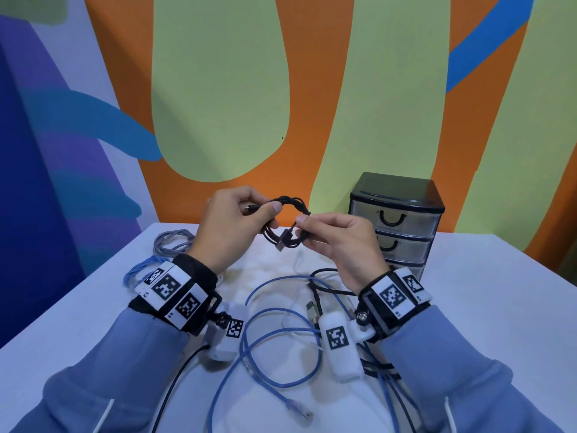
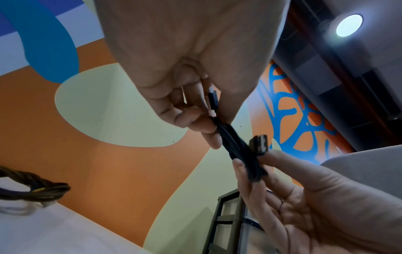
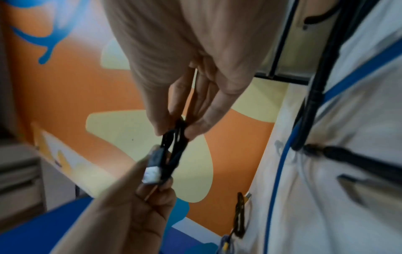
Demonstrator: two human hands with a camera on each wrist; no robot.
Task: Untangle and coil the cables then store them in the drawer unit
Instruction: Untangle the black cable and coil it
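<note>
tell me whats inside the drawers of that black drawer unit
The drawer unit has see-through fronts, all shut. The top drawer looks empty as far as its front shows. The right hand covers part of the lower drawers, so their contents cannot be told.

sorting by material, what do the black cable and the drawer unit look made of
Black cable: matte, probably rubbery plastic jacket, bending in tight loops; its plug tip looks metallic.
Drawer unit: seemingly plastic, with a glossy black frame and translucent drawer fronts.

White table (image 1: 468,307) (painted wall (image 1: 218,89) behind)
</note>
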